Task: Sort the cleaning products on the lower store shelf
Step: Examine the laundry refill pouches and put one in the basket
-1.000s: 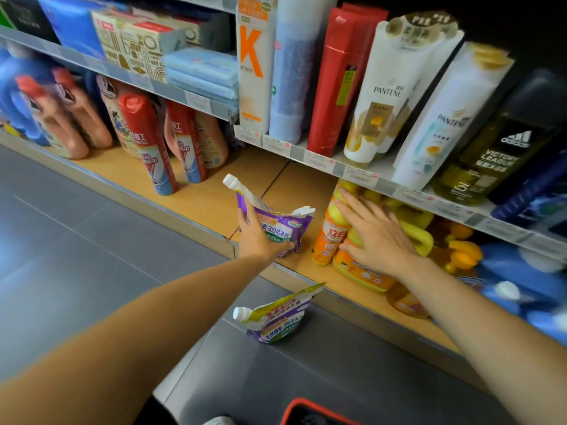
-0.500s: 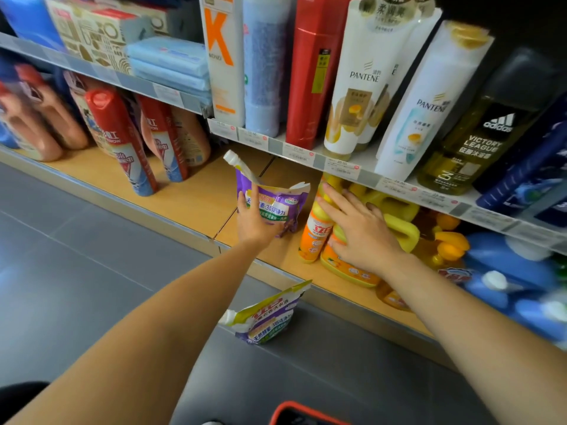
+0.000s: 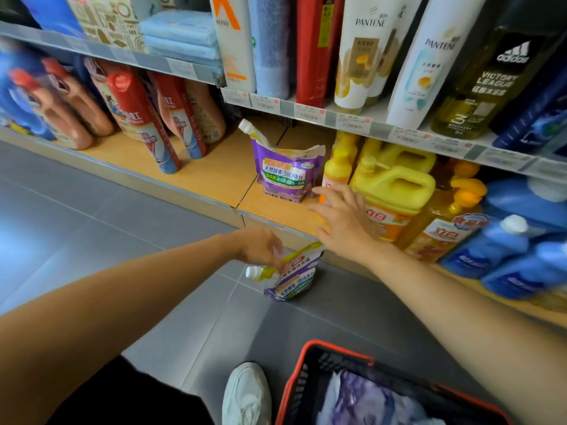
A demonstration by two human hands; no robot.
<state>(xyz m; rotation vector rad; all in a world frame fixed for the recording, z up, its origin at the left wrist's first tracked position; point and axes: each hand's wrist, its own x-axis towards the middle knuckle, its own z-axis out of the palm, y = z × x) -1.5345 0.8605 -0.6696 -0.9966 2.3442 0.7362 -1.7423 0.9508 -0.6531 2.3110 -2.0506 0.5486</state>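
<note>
I count two purple refill pouches. The upright pouch (image 3: pixel 287 174) stands on the lower shelf (image 3: pixel 214 179), just left of one yellow jug (image 3: pixel 395 187). The floor pouch (image 3: pixel 291 280) lies below the shelf edge (spout to the left), with my left hand (image 3: pixel 260 248) fingers curled round its top. My right hand (image 3: pixel 343 223) is held before the jug, fingers spread, and one red basket (image 3: pixel 306 363) sits near.

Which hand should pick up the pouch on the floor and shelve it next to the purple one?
Left. The left hand is down at the floor pouch, fingers at its top by the spout. The right hand is open, higher up, in front of the yellow jug.
</note>
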